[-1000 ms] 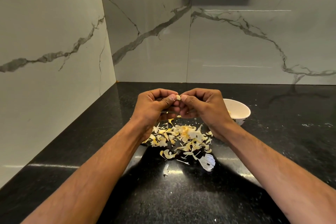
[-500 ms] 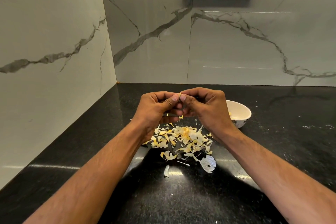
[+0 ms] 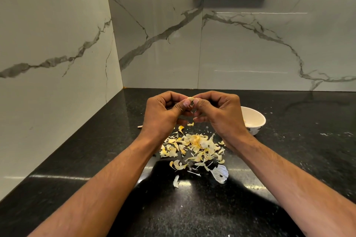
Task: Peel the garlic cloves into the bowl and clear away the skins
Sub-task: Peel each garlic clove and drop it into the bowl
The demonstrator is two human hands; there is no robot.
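Both hands are up over the counter (image 3: 289, 159), fingers curled in, the left hand (image 3: 163, 113) and the right hand (image 3: 217, 111) meeting at the thumbs and pinching one small garlic clove (image 3: 191, 99) between them. Only a pale sliver of it shows above the thumbnails; whether its skin is half off or nearly all off I cannot tell from here.

What I'd worry about is the clove squirting out. It is small and held only at the fingertips, and a hard pull on the skin could send it down into the pile of skins (image 3: 194, 146) right beneath, where it would be hard to pick out among scraps of the same pale yellow. The skins themselves look light and papery, so a sweep of a forearm could scatter them further across the dark stone; a few strays already lie apart from the heap toward the near edge. The bowl (image 3: 256, 121) sits behind the right wrist, close enough that a careless elbow or wrist might knock it.

The bowl is white with a dark pattern low on its side. I cannot properly see its contents, since the right hand covers part of it. A thin pale stick (image 3: 140, 126) lies left of the left hand.
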